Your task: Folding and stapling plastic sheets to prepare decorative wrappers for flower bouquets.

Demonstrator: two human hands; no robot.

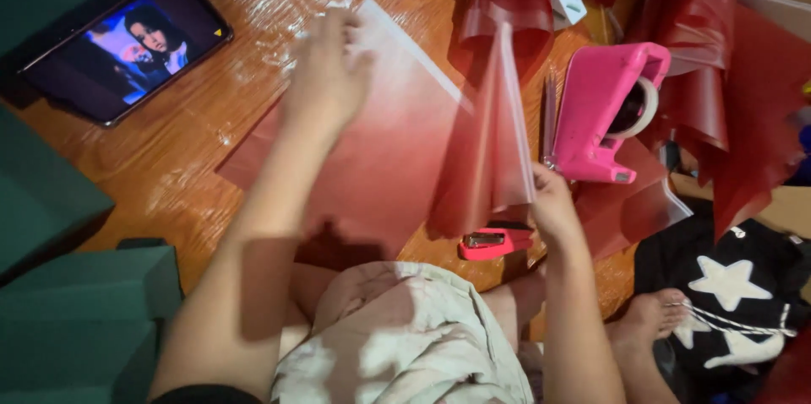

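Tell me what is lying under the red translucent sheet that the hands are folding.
Under the red sheet the wooden table shows through. The left hand presses on top; the right hand lifts its folded edge. A pink stapler lies at its lower edge. Anything beneath the folded part is hidden.

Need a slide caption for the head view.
Left hand flattens a red translucent sheet; right hand lifts its folded edge.
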